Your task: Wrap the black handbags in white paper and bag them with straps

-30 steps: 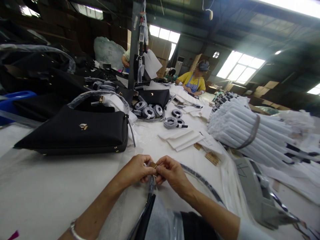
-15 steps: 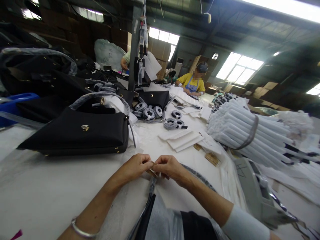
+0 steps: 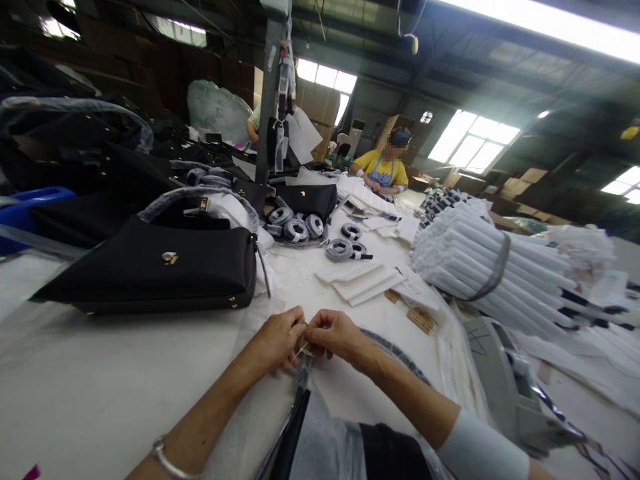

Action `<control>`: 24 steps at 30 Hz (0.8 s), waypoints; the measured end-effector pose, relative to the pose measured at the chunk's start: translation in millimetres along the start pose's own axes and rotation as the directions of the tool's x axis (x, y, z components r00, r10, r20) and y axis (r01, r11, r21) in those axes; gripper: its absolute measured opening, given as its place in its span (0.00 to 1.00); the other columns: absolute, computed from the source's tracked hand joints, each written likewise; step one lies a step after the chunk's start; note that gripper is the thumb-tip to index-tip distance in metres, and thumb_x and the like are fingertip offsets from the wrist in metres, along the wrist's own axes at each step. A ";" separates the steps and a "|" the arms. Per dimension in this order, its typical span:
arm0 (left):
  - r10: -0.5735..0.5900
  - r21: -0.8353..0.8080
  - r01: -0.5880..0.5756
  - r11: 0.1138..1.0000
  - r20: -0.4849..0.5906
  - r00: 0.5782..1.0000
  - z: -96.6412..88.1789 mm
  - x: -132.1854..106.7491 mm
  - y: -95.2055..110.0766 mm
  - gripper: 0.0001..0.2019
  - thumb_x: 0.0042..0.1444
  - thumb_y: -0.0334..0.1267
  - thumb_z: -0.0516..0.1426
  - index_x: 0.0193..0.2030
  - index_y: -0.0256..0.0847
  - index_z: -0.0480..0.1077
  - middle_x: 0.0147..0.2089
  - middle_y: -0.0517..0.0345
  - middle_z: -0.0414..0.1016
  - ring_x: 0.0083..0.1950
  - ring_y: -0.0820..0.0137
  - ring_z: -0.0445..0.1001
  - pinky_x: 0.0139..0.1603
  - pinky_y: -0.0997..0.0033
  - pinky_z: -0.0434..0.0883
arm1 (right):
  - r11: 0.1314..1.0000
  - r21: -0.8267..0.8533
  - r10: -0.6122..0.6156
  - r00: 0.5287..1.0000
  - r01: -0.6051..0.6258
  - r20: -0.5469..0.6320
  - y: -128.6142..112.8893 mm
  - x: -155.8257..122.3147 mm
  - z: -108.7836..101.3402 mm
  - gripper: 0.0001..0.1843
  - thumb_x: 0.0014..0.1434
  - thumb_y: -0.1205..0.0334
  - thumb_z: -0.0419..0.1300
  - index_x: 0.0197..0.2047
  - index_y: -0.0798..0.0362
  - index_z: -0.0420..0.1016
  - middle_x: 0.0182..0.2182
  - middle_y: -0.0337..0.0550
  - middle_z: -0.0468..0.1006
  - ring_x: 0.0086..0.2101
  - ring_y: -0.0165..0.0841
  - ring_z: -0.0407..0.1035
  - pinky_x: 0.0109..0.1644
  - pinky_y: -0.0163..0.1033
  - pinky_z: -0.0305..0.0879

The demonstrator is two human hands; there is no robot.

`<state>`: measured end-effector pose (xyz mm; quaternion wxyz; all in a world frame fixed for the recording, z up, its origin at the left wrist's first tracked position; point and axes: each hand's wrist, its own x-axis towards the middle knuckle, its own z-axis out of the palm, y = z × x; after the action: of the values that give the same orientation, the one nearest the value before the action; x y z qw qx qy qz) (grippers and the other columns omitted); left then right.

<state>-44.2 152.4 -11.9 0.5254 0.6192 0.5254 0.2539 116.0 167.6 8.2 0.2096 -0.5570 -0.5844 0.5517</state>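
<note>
At the near edge of the white table, my left hand and my right hand meet, fingertips pinched around a small brown piece. A thin, pale strand shows at it, below my left fingers. The brown piece sits at the top of a plastic-wrapped strap, which runs down to a black bag partly covered in clear wrapping in front of me. My fingers hide much of the small piece. A wrapped handle curves behind my right forearm.
A black handbag stands at left. Coiled straps and folded white sheets lie ahead. At right are a banded bundle of white-wrapped lengths and a grey machine. A person in yellow works beyond.
My left hand has turned, its knuckles higher and fingers curling lower around the brown piece. The pale strand now hangs below those fingers. My right hand keeps its pinch.
</note>
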 end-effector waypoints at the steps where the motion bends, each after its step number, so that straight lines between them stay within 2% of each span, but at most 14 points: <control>1: 0.004 0.019 -0.004 1.000 -0.013 1.000 0.8 -0.2 -0.1 0.08 0.56 0.45 0.46 0.34 0.45 0.58 0.24 0.63 0.72 0.20 0.66 0.74 0.16 0.73 0.62 | 1.000 -0.014 -0.003 1.000 0.003 -0.002 0.0 -0.4 -0.1 0.05 0.47 0.63 0.62 0.27 0.53 0.69 0.17 0.34 0.74 0.18 0.26 0.67 0.17 0.27 0.57; 3: 0.027 0.059 -0.025 0.998 -0.032 0.999 -0.3 -0.3 0.4 0.08 0.56 0.44 0.46 0.33 0.45 0.60 0.25 0.61 0.73 0.21 0.66 0.73 0.18 0.72 0.63 | 1.000 -0.029 0.006 1.000 -0.007 -0.007 -1.3 -1.1 0.0 0.05 0.46 0.63 0.61 0.27 0.53 0.69 0.18 0.35 0.74 0.18 0.26 0.67 0.17 0.27 0.56; 6: 0.124 0.124 -0.113 0.986 -0.087 0.988 -10.4 -1.6 3.8 0.05 0.54 0.40 0.50 0.32 0.43 0.63 0.34 0.56 0.75 0.36 0.64 0.76 0.35 0.68 0.70 | 0.998 -0.048 0.040 0.999 -0.041 -0.015 -4.6 -3.0 1.2 0.05 0.47 0.64 0.62 0.27 0.53 0.69 0.17 0.34 0.74 0.17 0.24 0.65 0.17 0.26 0.54; 8: 0.195 0.160 -0.174 0.972 -0.123 0.973 -21.4 -4.6 7.9 0.05 0.53 0.39 0.51 0.32 0.42 0.66 0.42 0.53 0.75 0.47 0.63 0.73 0.47 0.66 0.67 | 0.996 -0.076 0.055 0.998 -0.056 -0.021 -5.4 -5.5 2.0 0.05 0.47 0.64 0.62 0.27 0.53 0.70 0.17 0.33 0.73 0.16 0.24 0.63 0.18 0.27 0.53; 10: 0.239 0.165 -0.218 0.962 -0.123 0.963 -32.7 -9.8 12.8 0.07 0.55 0.40 0.51 0.35 0.42 0.68 0.46 0.53 0.74 0.49 0.62 0.71 0.51 0.65 0.65 | 0.991 -0.123 0.046 0.999 -0.049 -0.024 -3.4 -9.1 1.2 0.03 0.47 0.66 0.62 0.28 0.53 0.71 0.17 0.32 0.72 0.17 0.24 0.63 0.19 0.27 0.54; 13: 0.281 0.068 -0.278 0.958 -0.046 0.959 -43.5 -18.9 18.5 0.11 0.58 0.44 0.51 0.39 0.41 0.70 0.43 0.56 0.74 0.45 0.64 0.70 0.47 0.67 0.65 | 0.968 -0.227 -0.110 0.994 0.103 -0.020 4.0 -15.5 -5.1 0.03 0.46 0.68 0.62 0.28 0.53 0.73 0.19 0.33 0.72 0.21 0.25 0.65 0.24 0.29 0.57; 15: 0.311 -0.050 -0.309 0.950 0.045 0.949 -44.3 -23.5 19.9 0.11 0.59 0.46 0.52 0.37 0.41 0.68 0.37 0.59 0.72 0.40 0.67 0.69 0.43 0.69 0.65 | 0.959 -0.213 -0.182 0.983 0.186 0.040 8.8 -19.2 -12.7 0.05 0.45 0.67 0.65 0.30 0.54 0.75 0.22 0.33 0.73 0.23 0.25 0.65 0.26 0.29 0.58; 16: 0.325 -0.104 -0.315 0.943 0.096 0.941 -43.2 -24.8 20.0 0.12 0.59 0.47 0.52 0.35 0.41 0.67 0.35 0.61 0.70 0.38 0.68 0.68 0.41 0.71 0.64 | 0.969 -0.161 -0.175 0.980 0.188 0.092 10.6 -20.4 -16.8 0.08 0.46 0.66 0.65 0.33 0.54 0.76 0.23 0.34 0.74 0.24 0.26 0.65 0.27 0.30 0.59; 19: 0.319 -0.236 -0.266 0.935 0.223 0.921 -37.0 -24.2 18.2 0.15 0.60 0.52 0.53 0.33 0.41 0.63 0.33 0.61 0.69 0.36 0.70 0.67 0.40 0.71 0.64 | 0.997 0.034 -0.076 0.970 0.069 0.232 15.0 -20.0 -26.6 0.18 0.48 0.63 0.64 0.44 0.54 0.76 0.25 0.35 0.76 0.25 0.27 0.68 0.29 0.32 0.63; 21: 0.271 -0.238 -0.212 0.948 0.253 0.929 -33.2 -19.8 15.2 0.19 0.59 0.57 0.52 0.34 0.41 0.62 0.32 0.60 0.70 0.35 0.70 0.68 0.39 0.70 0.65 | 0.995 0.081 -0.071 0.966 0.052 0.247 19.0 -16.3 -29.3 0.19 0.48 0.65 0.63 0.46 0.54 0.75 0.26 0.36 0.77 0.26 0.27 0.70 0.32 0.33 0.66; 24: 0.207 -0.138 -0.176 0.975 0.251 0.946 -29.8 -9.9 7.8 0.23 0.56 0.61 0.53 0.32 0.41 0.62 0.27 0.62 0.68 0.29 0.71 0.66 0.32 0.72 0.63 | 0.992 0.014 -0.128 0.968 0.128 0.215 26.1 -9.3 -29.0 0.16 0.47 0.68 0.64 0.42 0.54 0.76 0.26 0.35 0.78 0.27 0.29 0.72 0.35 0.34 0.68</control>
<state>-70.2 155.6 7.1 0.5976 0.6648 0.3729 0.2486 154.6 165.3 -2.5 0.1801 -0.4551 -0.6385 0.5940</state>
